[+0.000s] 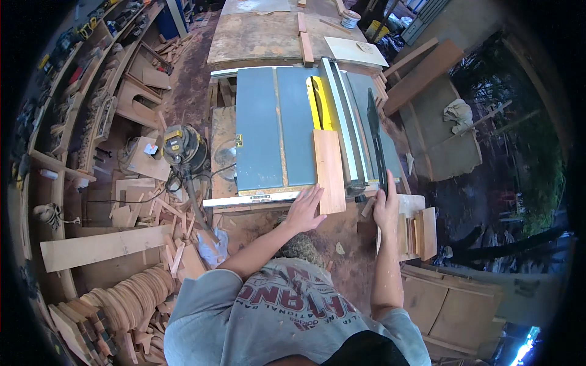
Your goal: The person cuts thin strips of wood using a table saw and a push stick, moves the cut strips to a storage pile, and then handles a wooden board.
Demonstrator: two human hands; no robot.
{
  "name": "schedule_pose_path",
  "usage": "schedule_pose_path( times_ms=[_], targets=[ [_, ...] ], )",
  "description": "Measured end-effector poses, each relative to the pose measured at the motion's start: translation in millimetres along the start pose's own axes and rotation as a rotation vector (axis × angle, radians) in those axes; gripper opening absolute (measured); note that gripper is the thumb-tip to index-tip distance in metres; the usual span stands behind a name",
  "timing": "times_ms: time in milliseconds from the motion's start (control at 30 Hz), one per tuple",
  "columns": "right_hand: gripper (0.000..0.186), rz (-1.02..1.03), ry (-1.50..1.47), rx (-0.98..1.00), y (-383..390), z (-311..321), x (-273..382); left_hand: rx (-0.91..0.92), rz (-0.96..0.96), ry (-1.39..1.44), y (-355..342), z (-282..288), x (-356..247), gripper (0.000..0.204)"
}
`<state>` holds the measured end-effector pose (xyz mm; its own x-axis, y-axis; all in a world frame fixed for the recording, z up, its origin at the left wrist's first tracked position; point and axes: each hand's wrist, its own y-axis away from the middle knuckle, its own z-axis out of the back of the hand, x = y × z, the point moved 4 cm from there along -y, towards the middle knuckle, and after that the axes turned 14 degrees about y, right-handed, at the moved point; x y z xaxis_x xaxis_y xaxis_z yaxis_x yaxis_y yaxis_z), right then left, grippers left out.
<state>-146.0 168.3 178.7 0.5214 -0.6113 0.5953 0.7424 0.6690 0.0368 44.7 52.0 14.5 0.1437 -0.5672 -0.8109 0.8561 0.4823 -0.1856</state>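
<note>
A table saw with a grey top [259, 134] stands in front of me. Flat on it lies a wooden board [330, 168], its near end overhanging the front edge. The board's far end meets the yellow insert [326, 110] around the blade slot, and its right side runs beside the metal fence [345, 116]. My left hand [306, 210] rests with fingers stretched out against the board's near left side. Closed around the lower end of a long black push stick [376, 131], my right hand [386, 207] is right of the fence; the stick points away from me.
Behind the saw is a wooden worktable [256, 39] with wood strips and a pale panel [356, 51]. A shop vacuum [183, 146] with its hose stands left, near scattered offcuts. Cut boards [425, 233] are stacked at right. Shelves [73, 104] line the left side.
</note>
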Motion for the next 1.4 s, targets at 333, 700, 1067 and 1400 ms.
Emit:
schedule_pose_path(
  times_ms=[333,700,1067,1400],
  targets=[
    [0.061,0.188,0.216,-0.16,107,9,-34,-0.043,0.037,0.018,-31,-2,10,0.097],
    [0.068,-0.097,0.278,0.307,153,31,-4,-0.068,0.101,0.018,-72,22,35,0.108],
    [0.073,-0.069,0.356,0.253,114,-14,-15,-0.1,0.174,0.054,-116,44,65,0.11],
    [0.075,-0.06,0.328,0.23,62,-43,1,-0.089,0.27,0.098,-166,65,103,0.118]
  ],
)
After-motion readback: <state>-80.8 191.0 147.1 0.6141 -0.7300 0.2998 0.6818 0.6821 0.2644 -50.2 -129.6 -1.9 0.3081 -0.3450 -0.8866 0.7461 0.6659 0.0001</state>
